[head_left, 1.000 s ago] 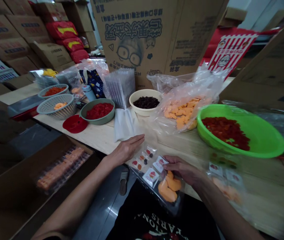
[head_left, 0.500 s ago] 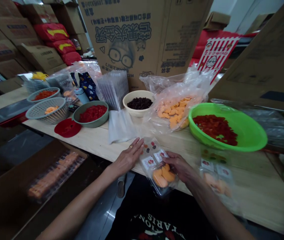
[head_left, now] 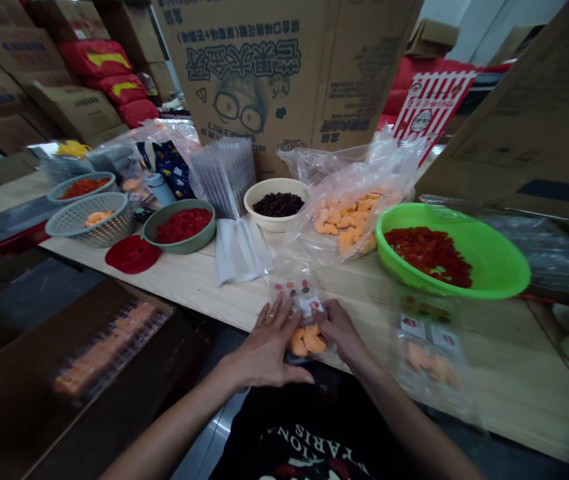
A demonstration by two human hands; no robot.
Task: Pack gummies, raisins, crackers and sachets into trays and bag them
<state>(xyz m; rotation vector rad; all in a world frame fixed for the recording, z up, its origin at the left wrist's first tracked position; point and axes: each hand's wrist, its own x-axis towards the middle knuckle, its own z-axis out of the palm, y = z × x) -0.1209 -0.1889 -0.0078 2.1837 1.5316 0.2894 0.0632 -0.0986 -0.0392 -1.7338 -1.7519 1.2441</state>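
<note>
Stacked cartons (head_left: 14,60) rise beyond a pale wooden table (head_left: 514,380).

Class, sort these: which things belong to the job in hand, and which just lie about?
Likely in use:
clear compartment pack, touched by left hand and right hand
second pack
plastic bag of orange pieces
cream bowl of dark pieces
green basin of red pieces

Likely lying about:
blue bottle
navy patterned bag
red-striped packaging

The held package (head_left: 309,341) lies before the bag (head_left: 349,217), left of 1 other package (head_left: 431,355).
</note>
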